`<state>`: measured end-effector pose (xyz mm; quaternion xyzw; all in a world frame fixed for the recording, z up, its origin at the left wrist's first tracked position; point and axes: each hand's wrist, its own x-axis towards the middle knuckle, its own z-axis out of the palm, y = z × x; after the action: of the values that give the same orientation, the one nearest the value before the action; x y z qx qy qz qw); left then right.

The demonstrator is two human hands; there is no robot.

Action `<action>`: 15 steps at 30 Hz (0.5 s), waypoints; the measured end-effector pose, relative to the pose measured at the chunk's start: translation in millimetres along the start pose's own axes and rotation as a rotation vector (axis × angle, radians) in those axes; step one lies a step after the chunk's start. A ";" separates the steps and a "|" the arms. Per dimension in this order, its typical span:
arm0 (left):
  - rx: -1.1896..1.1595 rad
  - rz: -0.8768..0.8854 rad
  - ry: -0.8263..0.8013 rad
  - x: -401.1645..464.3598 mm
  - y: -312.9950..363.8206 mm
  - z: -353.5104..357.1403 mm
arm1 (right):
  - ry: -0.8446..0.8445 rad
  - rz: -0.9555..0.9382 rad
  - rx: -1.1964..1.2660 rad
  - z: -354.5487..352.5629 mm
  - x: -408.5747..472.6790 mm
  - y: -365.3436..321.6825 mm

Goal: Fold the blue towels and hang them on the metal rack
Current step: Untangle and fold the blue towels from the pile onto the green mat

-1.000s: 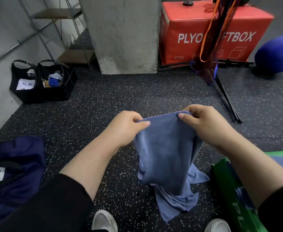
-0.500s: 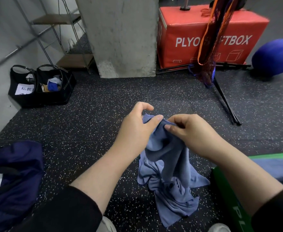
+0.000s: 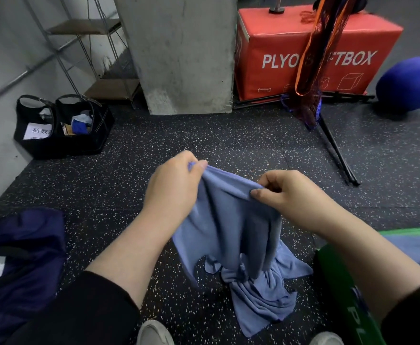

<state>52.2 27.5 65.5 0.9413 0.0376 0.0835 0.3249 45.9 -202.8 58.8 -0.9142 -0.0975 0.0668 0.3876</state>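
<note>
The soft blue cloth towel [image 3: 231,227] hangs between the two hands above the dark speckled rubber floor [image 3: 204,135], its lower part still bunched in a crumpled heap on the floor between the person's shoes. The left hand [image 3: 176,188] has its grip clenched on the towel's top edge, pinching it between thumb and fingers; the right hand [image 3: 293,195], just beside it along the same edge, also pinches the cloth shut. Holding the edge at two points and lifting likely serves to find corners and let the fabric fall straight before a fold, so the folding looks barely begun.

Outward from the towel: to its right, a green padded block [image 3: 340,290] with more blue cloth lying across it, cut off by the frame. To the towel's left, a dark navy fabric bag [image 3: 22,257], also cropped. Beyond the towel stand a grey concrete pillar [image 3: 179,53], a red foam plyo box [image 3: 303,53] and a thin wire-frame metal rack [image 3: 84,53] with wooden shelves, well apart from the towel. The towel's corners are buried in folds, and the rack's top runs out of view.
</note>
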 end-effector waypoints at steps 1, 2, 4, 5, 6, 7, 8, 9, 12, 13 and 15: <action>0.031 -0.010 0.011 1.5 -3.1 -3.6 | 0.019 -0.007 0.025 -0.9 -0.3 0.2; 0.058 -0.013 0.010 1.5 -5.1 -6.2 | 0.023 -0.014 0.074 -1.6 -0.6 0.1; 0.094 -0.004 0.003 -0.2 -6.0 -7.3 | 0.002 -0.037 0.174 -1.9 -1.2 -1.6; 0.106 0.002 0.001 -0.7 -6.6 -7.2 | -0.003 -0.052 0.190 -1.6 -1.2 -2.3; 0.109 0.010 -0.004 -0.7 -6.5 -6.9 | 0.005 -0.065 0.177 -0.7 -0.9 -2.6; 0.092 0.014 -0.027 -0.3 -5.2 -6.6 | 0.020 -0.075 0.148 1.0 -0.4 -2.3; 0.026 0.024 -0.063 -0.4 -2.4 -6.3 | 0.038 -0.081 0.123 3.1 0.0 -2.2; -0.062 0.038 -0.122 -1.7 2.1 -5.7 | 0.052 -0.089 0.114 5.4 0.2 -2.4; -0.135 0.173 -0.352 -10.6 16.7 2.3 | 0.074 -0.126 0.104 10.4 -0.9 -6.1; -0.108 0.212 -0.416 -14.3 20.1 6.1 | 0.076 -0.135 0.105 10.9 -1.5 -7.8; -0.070 0.266 -0.488 -18.2 22.3 14.4 | 0.085 -0.137 0.115 10.6 -2.6 -10.9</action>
<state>37.3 -1.0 65.7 0.9185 -0.1685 -0.1025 0.3427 39.9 -188.6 59.5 -0.8837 -0.1391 0.0068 0.4469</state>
